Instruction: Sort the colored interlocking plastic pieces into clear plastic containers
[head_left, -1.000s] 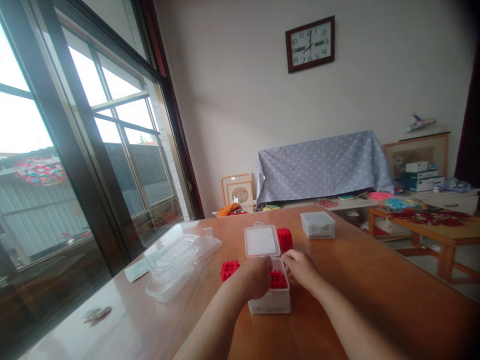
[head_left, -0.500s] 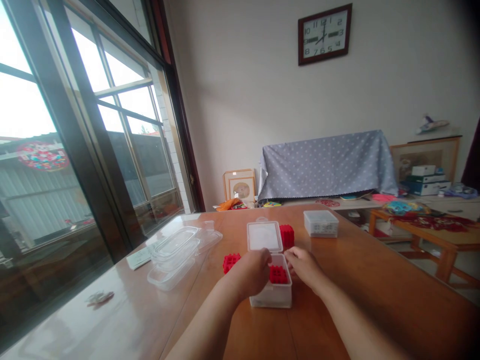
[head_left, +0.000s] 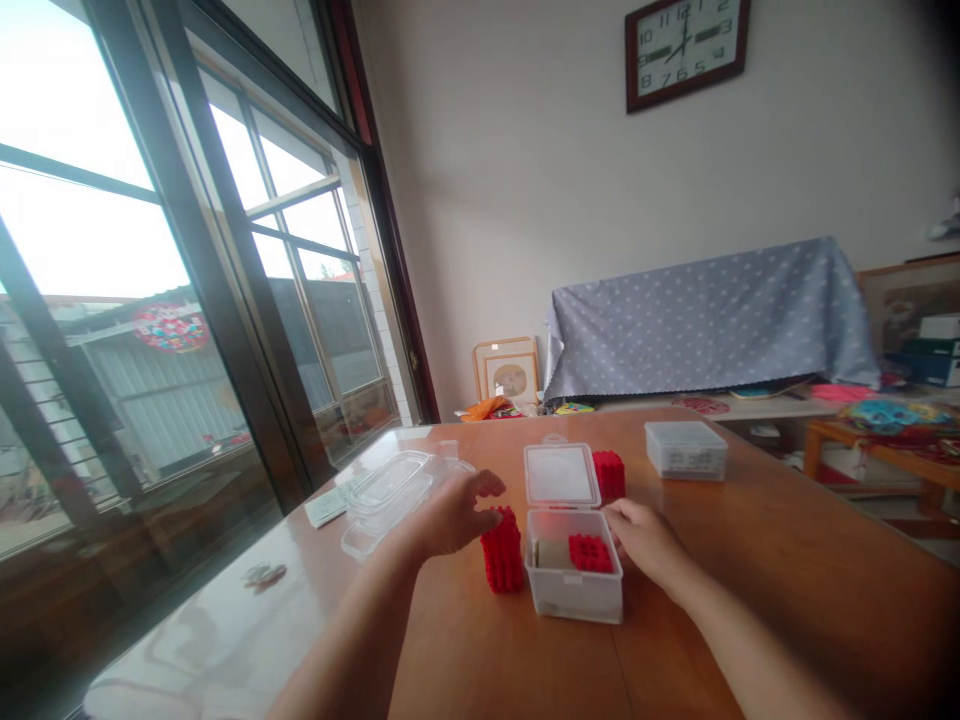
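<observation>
A small clear plastic box (head_left: 574, 590) stands open on the wooden table (head_left: 750, 580), its hinged lid (head_left: 561, 474) upright at the back. A red studded block (head_left: 590, 552) lies inside it. My left hand (head_left: 454, 515) is curled over the top of a second red block (head_left: 502, 550) standing just left of the box. My right hand (head_left: 645, 535) rests against the box's right wall, fingers bent on the rim. A third red block (head_left: 609, 474) stands behind the lid.
Stacked clear trays and lids (head_left: 390, 490) lie to the left near the window. A closed clear box (head_left: 685, 449) sits at the far right of the table. A card (head_left: 327, 508) lies by the trays. A low side table (head_left: 885, 435) with clutter stands beyond.
My left hand has left the box and moved left onto the red block beside it. The camera has shifted left, so everything sits further right in view.
</observation>
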